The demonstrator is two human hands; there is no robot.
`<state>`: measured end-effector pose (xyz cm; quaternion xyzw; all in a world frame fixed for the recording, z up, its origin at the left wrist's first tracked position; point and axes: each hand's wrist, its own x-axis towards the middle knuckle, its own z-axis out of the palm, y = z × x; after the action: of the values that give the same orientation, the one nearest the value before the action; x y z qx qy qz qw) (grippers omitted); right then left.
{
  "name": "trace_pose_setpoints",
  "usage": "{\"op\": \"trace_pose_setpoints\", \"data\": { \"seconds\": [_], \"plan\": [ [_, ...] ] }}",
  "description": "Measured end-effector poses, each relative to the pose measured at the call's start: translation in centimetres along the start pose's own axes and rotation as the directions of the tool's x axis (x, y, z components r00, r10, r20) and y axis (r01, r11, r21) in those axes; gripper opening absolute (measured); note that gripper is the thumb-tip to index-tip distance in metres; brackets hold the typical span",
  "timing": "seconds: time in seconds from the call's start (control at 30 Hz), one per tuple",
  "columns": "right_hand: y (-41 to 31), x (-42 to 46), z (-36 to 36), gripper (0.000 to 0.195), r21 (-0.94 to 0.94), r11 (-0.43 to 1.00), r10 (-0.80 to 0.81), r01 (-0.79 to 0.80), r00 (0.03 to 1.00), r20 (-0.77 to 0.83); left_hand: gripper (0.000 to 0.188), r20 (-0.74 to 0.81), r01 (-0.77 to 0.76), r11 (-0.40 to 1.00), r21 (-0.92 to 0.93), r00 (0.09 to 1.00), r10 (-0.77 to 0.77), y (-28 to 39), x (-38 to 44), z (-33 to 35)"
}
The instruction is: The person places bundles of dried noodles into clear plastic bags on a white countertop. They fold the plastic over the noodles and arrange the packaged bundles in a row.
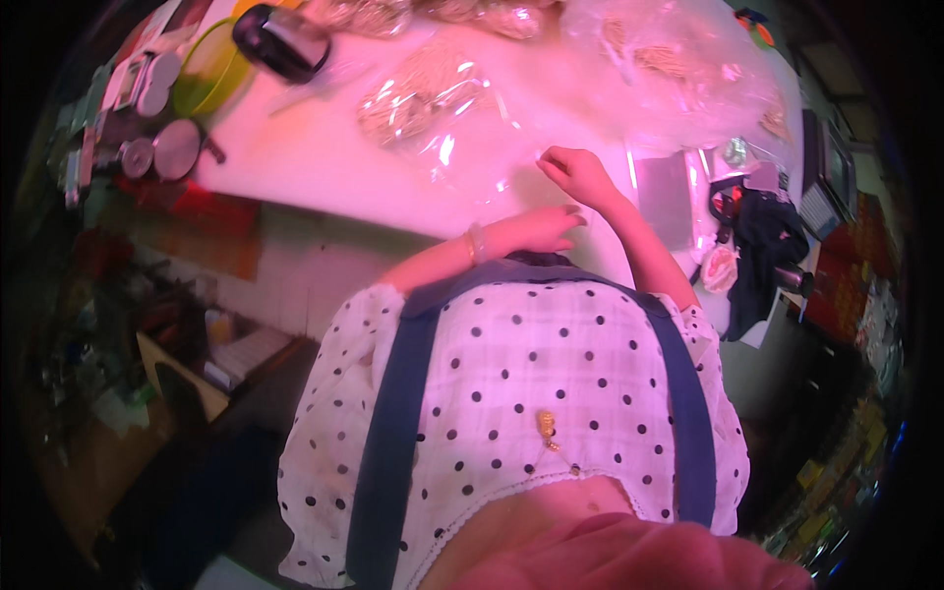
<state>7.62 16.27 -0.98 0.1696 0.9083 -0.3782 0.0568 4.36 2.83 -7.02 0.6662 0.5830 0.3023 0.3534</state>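
Note:
My left hand (544,227) is just in front of my body at the near edge of the white table (295,158). Its fingers are apart and nothing shows in them; a bracelet (476,243) circles the wrist. Farther forward, my right hand (579,173) is above the tabletop with its fingers curled in. A thin edge of clear plastic runs close to its fingertips, but I cannot tell if they pinch it. Beyond and left of both hands lies a clear plastic bag (446,151) holding beige, noodle-like strands (402,107).
More clear bags (664,96) of strands lie at the back right. A dark kettle-like vessel (280,44) and a yellow-green basin (210,70) stand at the back left, near round metal items (177,147). Dark cloth (767,236) and a flat grey sheet (660,192) lie at right.

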Motion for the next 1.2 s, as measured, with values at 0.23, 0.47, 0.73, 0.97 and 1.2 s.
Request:
{"op": "trace_pose_setpoints", "data": {
  "seconds": [0.23,0.47,0.73,0.97,1.2],
  "plan": [
    [6.4,-1.0,-10.9,0.02,0.176,0.984,0.068,0.04,0.82,-0.568,0.031,-0.211,0.097,0.995,-0.026,0.972,-0.1,3.7,0.2,-3.4],
    [17.9,5.1,-15.3,0.047,0.429,0.872,0.434,-0.237,0.78,-0.45,0.025,-0.21,-0.127,0.986,0.11,0.967,0.148,3.5,1.3,-4.5],
    [18.5,8.6,-25.8,0.068,0.194,0.977,0.208,-0.087,0.573,-0.793,0.034,-0.371,-0.102,0.8,0.592,0.846,0.383,5.7,11.2,-14.8],
    [15.6,8.4,-30.4,0.071,0.092,0.995,0.101,-0.044,0.553,-0.827,0.031,-0.256,0.151,0.629,0.762,0.963,0.079,0.4,17.5,-16.1],
    [20.0,9.8,-29.3,0.056,-0.138,0.86,0.28,-0.49,0.682,-0.676,0.028,-0.305,0.091,0.932,-0.35,0.93,-0.205,3.9,17.0,-21.9]
  ]
}}
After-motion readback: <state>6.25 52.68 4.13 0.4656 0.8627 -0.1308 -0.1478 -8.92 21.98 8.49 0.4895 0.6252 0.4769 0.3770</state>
